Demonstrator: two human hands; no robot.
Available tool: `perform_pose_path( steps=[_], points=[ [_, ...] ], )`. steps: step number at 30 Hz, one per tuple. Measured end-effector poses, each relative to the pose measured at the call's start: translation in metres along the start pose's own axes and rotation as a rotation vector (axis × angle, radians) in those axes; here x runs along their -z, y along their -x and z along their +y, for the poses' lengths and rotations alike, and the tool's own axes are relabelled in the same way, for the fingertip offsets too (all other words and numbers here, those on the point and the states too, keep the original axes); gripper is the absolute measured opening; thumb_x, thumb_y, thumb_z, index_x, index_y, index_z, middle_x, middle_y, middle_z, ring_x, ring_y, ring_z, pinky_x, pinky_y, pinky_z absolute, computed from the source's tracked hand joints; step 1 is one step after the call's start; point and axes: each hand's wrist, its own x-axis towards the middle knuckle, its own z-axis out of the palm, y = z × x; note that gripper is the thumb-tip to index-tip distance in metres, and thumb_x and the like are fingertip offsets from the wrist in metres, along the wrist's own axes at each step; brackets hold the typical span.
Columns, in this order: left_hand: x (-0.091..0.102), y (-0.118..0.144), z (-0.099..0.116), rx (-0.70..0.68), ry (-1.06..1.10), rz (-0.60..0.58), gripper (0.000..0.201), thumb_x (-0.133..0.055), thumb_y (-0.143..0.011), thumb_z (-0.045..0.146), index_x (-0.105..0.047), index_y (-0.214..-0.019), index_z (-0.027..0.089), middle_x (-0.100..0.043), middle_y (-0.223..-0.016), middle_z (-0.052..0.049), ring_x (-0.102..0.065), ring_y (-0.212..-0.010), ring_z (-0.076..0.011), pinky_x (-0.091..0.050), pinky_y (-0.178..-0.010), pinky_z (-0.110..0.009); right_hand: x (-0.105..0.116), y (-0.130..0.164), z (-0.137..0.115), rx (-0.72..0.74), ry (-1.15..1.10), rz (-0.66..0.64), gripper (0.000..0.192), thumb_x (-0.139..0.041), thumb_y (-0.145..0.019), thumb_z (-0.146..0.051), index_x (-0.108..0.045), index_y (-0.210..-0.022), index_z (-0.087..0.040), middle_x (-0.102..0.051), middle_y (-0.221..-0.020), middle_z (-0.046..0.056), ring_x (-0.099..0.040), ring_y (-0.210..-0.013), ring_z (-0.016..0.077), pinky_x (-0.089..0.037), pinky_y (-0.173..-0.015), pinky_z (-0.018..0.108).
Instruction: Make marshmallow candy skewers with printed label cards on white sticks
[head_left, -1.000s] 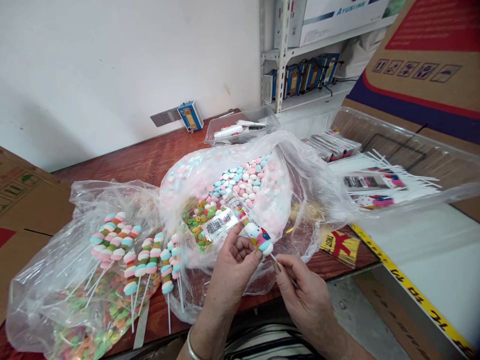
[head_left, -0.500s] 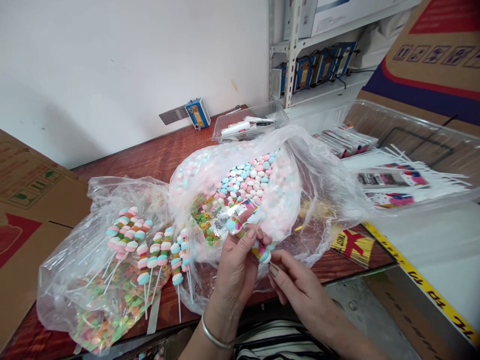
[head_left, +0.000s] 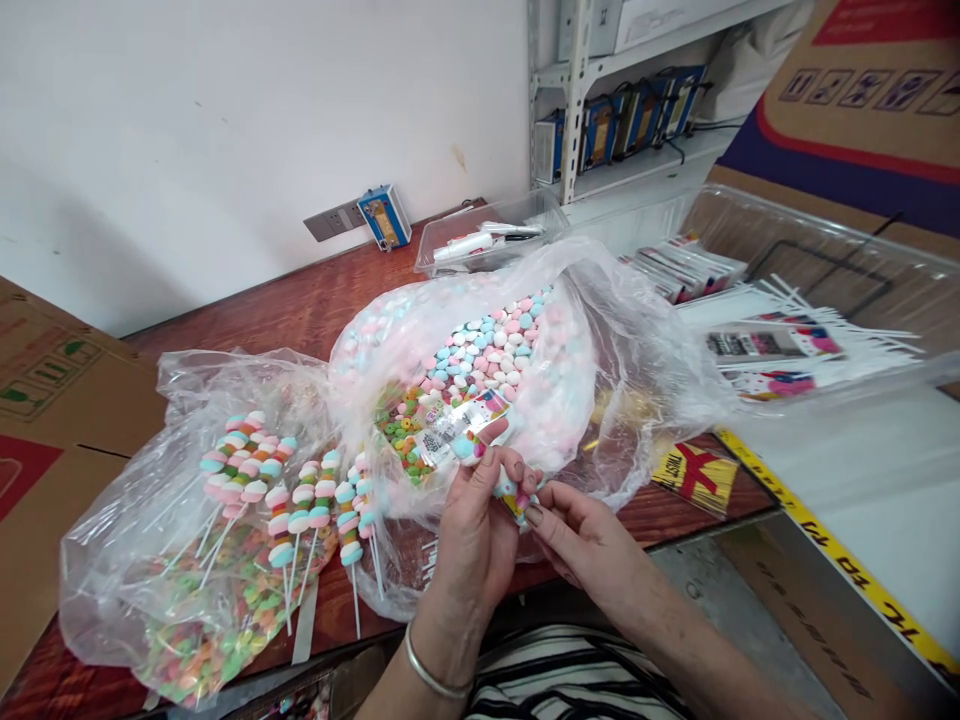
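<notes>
My left hand (head_left: 480, 530) is closed around a candy skewer (head_left: 512, 497), whose pastel and bright colours show between the fingers. My right hand (head_left: 577, 530) pinches at the skewer's lower end; its stick is hidden by the fingers. Just beyond, a printed clear wrapper (head_left: 461, 428) lies over candies in the large plastic bag (head_left: 577, 400). That bag holds pink, blue and white button candies (head_left: 487, 350) and green and orange ring candies (head_left: 401, 425). Several finished candy skewers (head_left: 304, 510) on white sticks rest to the left, on another clear bag (head_left: 112, 580).
At the right, a clear plastic tray (head_left: 877, 385) holds white sticks (head_left: 810, 310) and printed wrappers (head_left: 772, 343). Gold twist ties (head_left: 694, 478) lie near the table edge. Cardboard boxes (head_left: 67, 400) flank the left; a small clear bin (head_left: 487, 240) stands behind.
My right fingers have moved up onto the candy's lower end, covering the blue-and-white tip seen before. My left hand keeps its hold. The whole view has shifted slightly.
</notes>
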Motion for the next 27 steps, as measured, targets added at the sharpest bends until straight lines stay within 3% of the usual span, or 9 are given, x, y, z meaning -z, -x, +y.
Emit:
perform_pose_path(
  steps=[3,6,9,12,16,18,22,25,27],
  points=[
    [0.000,0.002,-0.008,-0.009,-0.009,-0.007,0.031,-0.054,-0.092,0.022,-0.056,-0.123,0.021,-0.051,-0.074,0.002,-0.051,-0.068,-0.0114,-0.046,-0.076,-0.030,-0.001,-0.005,0.003,0.059,0.041,0.054,0.037,-0.067,-0.081,-0.054,-0.054,-0.079,-0.019,-0.048,-0.068,-0.005,-0.043,-0.060,0.0103,-0.036,-0.056,0.022],
    [0.002,0.002,-0.011,0.002,0.010,-0.011,0.028,-0.053,-0.092,0.022,-0.058,-0.120,0.020,-0.052,-0.074,0.001,-0.052,-0.068,-0.0116,-0.047,-0.078,-0.031,-0.001,-0.006,0.005,0.070,0.087,0.089,0.037,-0.068,-0.079,-0.053,-0.055,-0.078,-0.018,-0.049,-0.068,-0.004,-0.044,-0.062,0.0111,-0.036,-0.057,0.022],
    [0.006,-0.001,-0.005,-0.004,0.061,0.017,0.027,-0.053,-0.092,0.025,-0.060,-0.117,0.019,-0.054,-0.076,0.000,-0.054,-0.070,-0.0129,-0.048,-0.081,-0.034,0.000,-0.002,0.003,0.025,0.016,0.039,0.036,-0.067,-0.081,-0.053,-0.054,-0.080,-0.019,-0.048,-0.063,-0.007,-0.039,-0.052,0.0075,-0.031,-0.048,0.020],
    [0.010,-0.004,0.005,-0.016,0.140,0.058,0.026,-0.058,-0.089,0.027,-0.062,-0.113,0.018,-0.055,-0.080,-0.001,-0.056,-0.073,-0.0136,-0.049,-0.084,-0.035,0.003,0.007,0.001,-0.123,-0.081,-0.052,0.037,-0.062,-0.086,-0.054,-0.053,-0.080,-0.019,-0.043,-0.053,-0.009,-0.028,-0.039,0.0040,-0.019,-0.038,0.018],
    [0.013,-0.006,0.009,-0.038,0.192,0.081,0.027,-0.065,-0.085,0.028,-0.064,-0.110,0.018,-0.056,-0.080,0.000,-0.056,-0.072,-0.0113,-0.050,-0.084,-0.032,0.003,0.015,0.004,-0.212,-0.204,-0.130,0.035,-0.057,-0.089,-0.054,-0.055,-0.085,-0.019,-0.033,-0.049,-0.012,-0.017,-0.036,0.0034,-0.014,-0.035,0.018],
    [0.013,-0.005,0.006,-0.051,0.168,0.109,0.027,-0.066,-0.084,0.026,-0.063,-0.110,0.018,-0.054,-0.076,0.002,-0.056,-0.069,-0.0100,-0.051,-0.081,-0.030,0.001,0.015,0.006,-0.107,-0.090,-0.096,0.034,-0.054,-0.091,-0.053,-0.055,-0.084,-0.019,-0.032,-0.050,-0.012,-0.020,-0.038,0.0045,-0.017,-0.037,0.018],
    [0.009,-0.004,-0.006,-0.032,0.157,0.141,0.024,-0.063,-0.087,0.024,-0.062,-0.111,0.018,-0.048,-0.067,0.006,-0.050,-0.059,-0.0067,-0.051,-0.079,-0.030,-0.005,0.014,0.009,0.345,0.512,0.116,0.025,-0.048,-0.097,-0.035,-0.057,-0.079,-0.019,-0.053,-0.061,-0.003,-0.048,-0.051,0.0099,-0.036,-0.049,0.021],
    [0.004,-0.001,-0.014,-0.026,0.173,0.127,0.019,-0.060,-0.090,0.026,-0.062,-0.107,0.018,-0.045,-0.064,0.007,-0.049,-0.058,-0.0064,-0.051,-0.080,-0.031,-0.006,0.012,0.011,0.667,0.882,0.248,0.020,-0.044,-0.098,-0.021,-0.058,-0.083,-0.018,-0.062,-0.066,0.000,-0.058,-0.055,0.0127,-0.040,-0.054,0.024],
    [0.002,0.000,-0.018,-0.010,0.197,0.111,0.017,-0.058,-0.091,0.029,-0.063,-0.103,0.017,-0.044,-0.063,0.007,-0.050,-0.059,-0.0069,-0.050,-0.080,-0.030,-0.007,0.010,0.013,0.793,1.005,0.299,0.020,-0.043,-0.098,-0.017,-0.058,-0.085,-0.017,-0.063,-0.065,0.001,-0.061,-0.053,0.0136,-0.040,-0.054,0.024]
  ],
)
